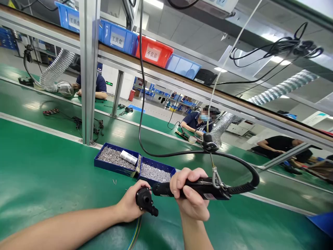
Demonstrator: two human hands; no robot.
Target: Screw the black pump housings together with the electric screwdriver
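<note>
Left grip (130, 205) holds black part (144, 198); right grip (191, 205) clenches driver (209, 187), nose at part's right side. Two blue trays (112, 167) sit farther off on tabletop (59, 166).

The fitting (142, 198) and screwdriver (212, 188) look plastic, the screws (110, 158) shiny metal, the tabletop (65, 177) smooth and glossy

- I record an overhead shelf (234, 99) bearing, in a row, two labelled blue bins (106, 33), a labelled red bin (165, 55), a pale blue bin (182, 66) and a black box (204, 77).
- I note a silver duct (56, 67) at left, its flared end low.
- Looped black cables (301, 45) hang upper right.
- I observe a masked person (191, 119) in a dark shirt, across the benches.
- A green exit sign (109, 83) shows beyond.
</note>
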